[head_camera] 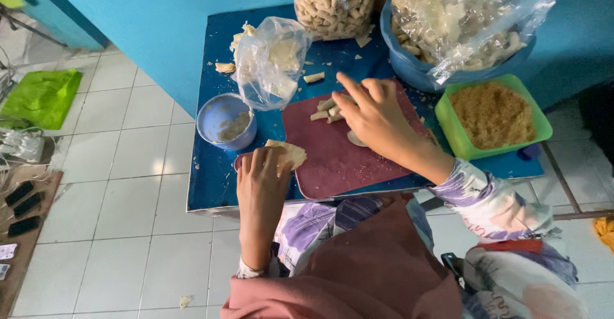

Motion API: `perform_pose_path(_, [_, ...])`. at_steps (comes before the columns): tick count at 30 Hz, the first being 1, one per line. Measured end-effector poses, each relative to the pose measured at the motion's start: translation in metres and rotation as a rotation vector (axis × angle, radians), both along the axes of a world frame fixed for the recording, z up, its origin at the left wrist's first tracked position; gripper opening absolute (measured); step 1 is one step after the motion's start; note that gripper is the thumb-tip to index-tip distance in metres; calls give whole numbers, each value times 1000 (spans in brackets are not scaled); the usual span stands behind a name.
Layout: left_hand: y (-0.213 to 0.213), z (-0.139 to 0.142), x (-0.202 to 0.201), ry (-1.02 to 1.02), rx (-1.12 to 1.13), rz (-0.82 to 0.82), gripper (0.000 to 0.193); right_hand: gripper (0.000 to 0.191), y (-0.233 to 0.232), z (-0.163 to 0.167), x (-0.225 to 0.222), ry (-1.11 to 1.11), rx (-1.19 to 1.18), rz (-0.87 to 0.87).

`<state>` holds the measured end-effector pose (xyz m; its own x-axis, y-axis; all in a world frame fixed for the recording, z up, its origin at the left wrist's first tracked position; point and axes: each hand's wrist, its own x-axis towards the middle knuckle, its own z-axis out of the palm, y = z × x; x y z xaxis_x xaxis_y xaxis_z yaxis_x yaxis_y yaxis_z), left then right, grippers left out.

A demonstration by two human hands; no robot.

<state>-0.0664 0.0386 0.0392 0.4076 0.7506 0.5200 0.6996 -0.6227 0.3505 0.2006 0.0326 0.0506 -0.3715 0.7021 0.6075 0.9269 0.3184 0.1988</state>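
My left hand (261, 184) rests at the near left edge of a dark red cutting board (332, 156), fingers on a thin pale wrapper sheet (289, 154). My right hand (374, 117) reaches over the board's far part, fingertips touching a small pile of pale rolled sticks (326, 110). A light oval spoon-like piece (355, 140) peeks out from under this hand. The board lies on a small blue table (211, 184).
A blue cup (225, 120) with paste stands left of the board, a clear bag (272, 63) behind it. At the back are a bag of rolled sticks (334, 2) and a blue basin (409, 63) with a plastic bag. A green tray of crumbs (492, 114) sits right. White tiled floor around.
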Motion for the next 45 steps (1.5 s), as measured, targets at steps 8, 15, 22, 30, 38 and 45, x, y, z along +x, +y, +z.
perform_pose_path(8, [2, -3, 7, -34, 31, 38, 12, 32, -24, -4, -49, 160, -199, 254])
perform_pose_path(15, [0, -3, 6, -52, 44, 12, 17, 38, -28, -17, -64, 155, -192, 249])
perform_pose_path(22, [4, -16, 7, 5, 56, 78, 12, 40, -30, -22, -63, 223, -240, 251])
perform_pose_path(30, [15, -21, 8, -146, -49, 112, 11, 40, -25, -30, -72, 196, -200, 215])
perform_pose_path(38, [10, -4, -5, -181, -88, -35, 19, 42, -19, -35, -73, 163, -131, 236])
perform_pose_path(45, [14, -8, 5, -283, -99, -49, 20, 38, -19, -36, -75, 205, -120, 230])
